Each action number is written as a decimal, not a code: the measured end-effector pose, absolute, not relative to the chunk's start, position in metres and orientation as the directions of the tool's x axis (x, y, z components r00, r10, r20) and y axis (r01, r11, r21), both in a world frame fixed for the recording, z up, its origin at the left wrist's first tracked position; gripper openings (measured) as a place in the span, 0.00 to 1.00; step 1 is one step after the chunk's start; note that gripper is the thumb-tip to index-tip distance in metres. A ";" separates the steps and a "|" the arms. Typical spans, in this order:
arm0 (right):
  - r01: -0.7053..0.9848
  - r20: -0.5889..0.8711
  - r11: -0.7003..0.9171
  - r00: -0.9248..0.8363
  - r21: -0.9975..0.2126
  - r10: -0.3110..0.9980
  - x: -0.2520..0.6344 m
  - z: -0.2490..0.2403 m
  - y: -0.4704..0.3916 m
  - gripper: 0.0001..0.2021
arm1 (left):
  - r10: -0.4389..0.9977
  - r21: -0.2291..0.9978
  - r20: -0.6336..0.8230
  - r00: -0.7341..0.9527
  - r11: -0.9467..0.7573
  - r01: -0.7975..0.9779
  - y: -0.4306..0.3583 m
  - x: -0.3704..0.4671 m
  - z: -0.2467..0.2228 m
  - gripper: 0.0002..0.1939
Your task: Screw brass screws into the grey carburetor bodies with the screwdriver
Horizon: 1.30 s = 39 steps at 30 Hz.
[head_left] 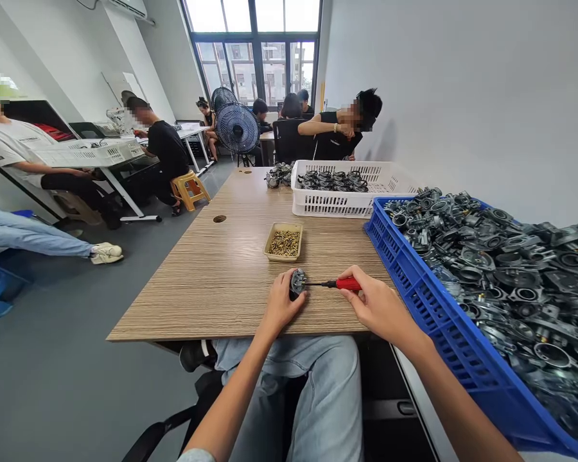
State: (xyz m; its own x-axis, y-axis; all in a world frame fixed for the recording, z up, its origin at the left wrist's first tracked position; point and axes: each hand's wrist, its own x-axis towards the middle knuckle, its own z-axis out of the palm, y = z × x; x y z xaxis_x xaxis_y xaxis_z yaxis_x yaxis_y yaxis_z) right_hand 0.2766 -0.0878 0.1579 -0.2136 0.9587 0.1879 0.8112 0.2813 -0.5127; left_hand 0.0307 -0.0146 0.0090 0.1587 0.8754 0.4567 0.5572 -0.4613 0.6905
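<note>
Near the front edge of the wooden table [187,301], my left hand [280,301] is closed round a small dark grey metal part [297,282]. My right hand [373,301] grips the red handle of a screwdriver [347,283]. Its dark shaft points left, and the tip meets the right side of the metal part; the exact contact point is too small to tell. Just beyond my hands stands a small beige tray [283,258] filled with small brass-coloured pieces.
A blue crate [433,289] heaped with metal parts stands at the right. Behind it are a white basket [337,206] with dark parts and a small pile of parts [278,174]. A person [334,131] sits across the table; others sit farther back and left.
</note>
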 end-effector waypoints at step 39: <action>0.814 0.205 0.260 -0.176 -0.519 0.963 0.279 0.153 -0.085 0.07 | 0.876 0.687 0.451 0.169 -0.462 0.561 -0.013 0.030 0.007 0.32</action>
